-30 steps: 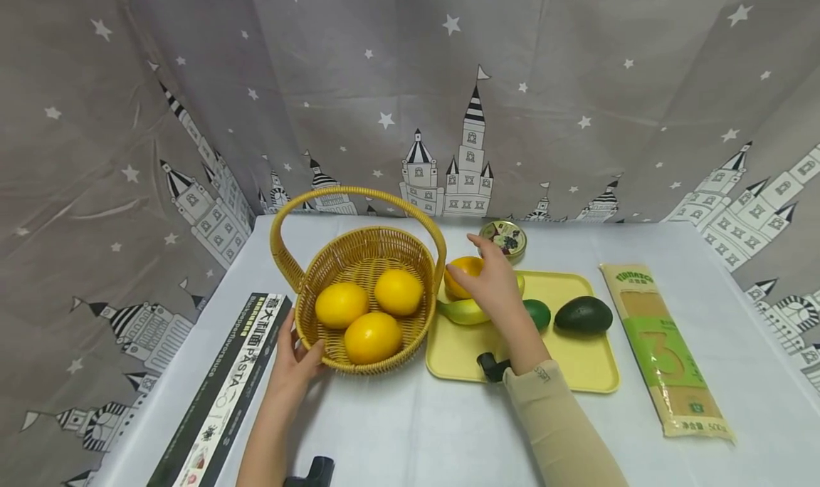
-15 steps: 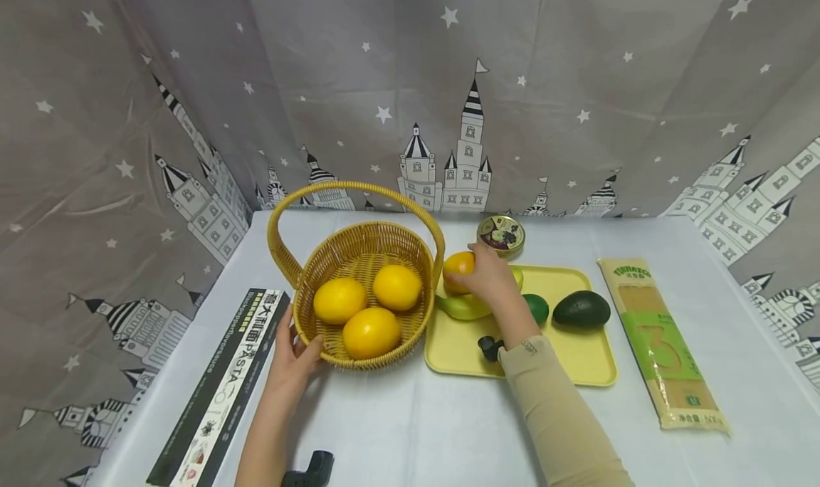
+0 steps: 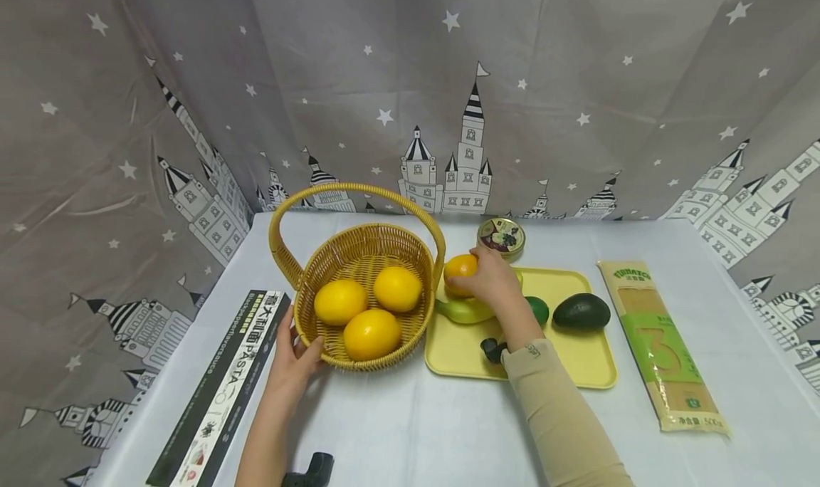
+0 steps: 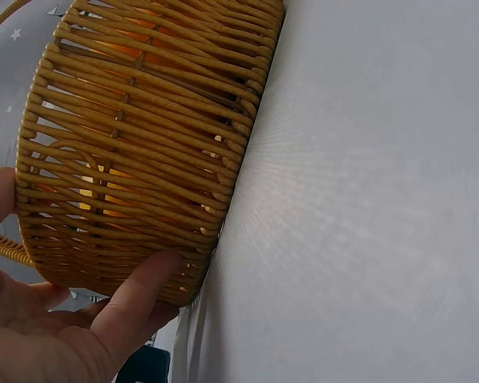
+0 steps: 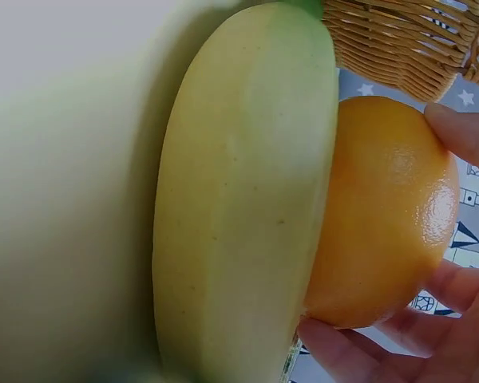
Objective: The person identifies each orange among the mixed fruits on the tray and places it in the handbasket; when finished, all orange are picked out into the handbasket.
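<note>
My left hand [image 3: 295, 369] holds the left side of a yellow wicker basket [image 3: 419, 330], its thumb and fingers spread around the rim and wall. In the left wrist view, fingers [image 4: 140, 299] press against the woven wall. Three yellow lemon-like fruits [image 3: 373, 335] lie inside the basket. My right hand [image 3: 496, 284] grips an orange [image 3: 460, 268] behind a banana [image 3: 466, 312]. In the right wrist view, the thumb and fingers curl around the orange [image 5: 383, 215], which lies against the banana [image 5: 247, 199].
A yellow tray [image 3: 458, 355] carries the banana, a green fruit [image 3: 538, 310] and a dark avocado [image 3: 581, 312]. A round tin [image 3: 502, 236] stands behind it. Packaged noodles [image 3: 663, 348] lie right; a pasta box [image 3: 221, 394] lies left. A patterned curtain [image 3: 410, 81] hangs behind.
My right hand has moved slightly left and down onto the orange, and its fingers have closed around it. The left hand and basket hold their place.
</note>
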Demonstrator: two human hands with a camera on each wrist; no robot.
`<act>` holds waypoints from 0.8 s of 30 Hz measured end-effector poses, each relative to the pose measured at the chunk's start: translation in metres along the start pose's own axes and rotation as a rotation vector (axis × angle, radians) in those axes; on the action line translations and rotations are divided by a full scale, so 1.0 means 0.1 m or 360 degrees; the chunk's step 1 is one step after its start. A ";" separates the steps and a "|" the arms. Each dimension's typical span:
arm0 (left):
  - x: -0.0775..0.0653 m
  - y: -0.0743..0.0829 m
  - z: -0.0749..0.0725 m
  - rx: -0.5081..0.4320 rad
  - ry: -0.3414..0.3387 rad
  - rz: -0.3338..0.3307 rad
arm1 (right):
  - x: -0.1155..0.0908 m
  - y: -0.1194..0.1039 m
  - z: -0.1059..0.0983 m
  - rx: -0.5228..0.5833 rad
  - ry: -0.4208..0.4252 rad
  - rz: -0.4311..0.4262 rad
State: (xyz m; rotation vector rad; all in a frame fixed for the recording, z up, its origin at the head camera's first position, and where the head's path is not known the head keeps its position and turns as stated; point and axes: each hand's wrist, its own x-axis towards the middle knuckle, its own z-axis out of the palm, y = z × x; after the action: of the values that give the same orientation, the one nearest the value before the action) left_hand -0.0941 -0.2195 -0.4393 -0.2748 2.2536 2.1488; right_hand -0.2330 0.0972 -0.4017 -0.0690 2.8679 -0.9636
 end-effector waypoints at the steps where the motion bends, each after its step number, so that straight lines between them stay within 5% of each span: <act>1: 0.00 0.00 0.00 0.0000 -0.0001 -0.0001 | -0.01 0.00 -0.01 0.0002 0.0003 0.0005; 24: 0.01 -0.01 0.00 0.0007 0.0005 -0.0002 | -0.47 -0.22 -0.49 0.0173 0.0251 -0.0121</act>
State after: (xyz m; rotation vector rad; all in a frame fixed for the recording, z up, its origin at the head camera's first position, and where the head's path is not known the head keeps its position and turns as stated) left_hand -0.0952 -0.2195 -0.4401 -0.2795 2.2592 2.1437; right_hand -0.1922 0.1124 -0.3452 -0.0969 2.9672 -1.1883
